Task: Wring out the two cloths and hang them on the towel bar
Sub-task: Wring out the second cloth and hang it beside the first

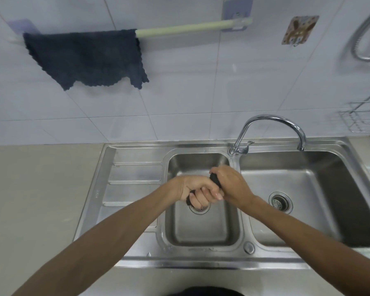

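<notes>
Your left hand [198,192] and right hand [229,184] meet over the small left basin of the steel sink [137,259], both wrapped around one dark cloth [214,180] twisted into a tight roll. The fingers [203,195] of your left hand are curled closed around the near end of the roll, and a bit of dark fabric pokes out below them, just above the drain [199,209]. Your right hand is clenched around the far end, with a short stretch of the roll showing between the two fists.

The other cloth [86,58], dark blue with a wavy edge, hangs spread over the left part of the pale green towel bar [190,27] on the tiled wall, far and to the left of your hands. The right part of the bar is bare. The tap [271,124] curves over the big right basin. A beige desk [30,199] lies left of the sink.
</notes>
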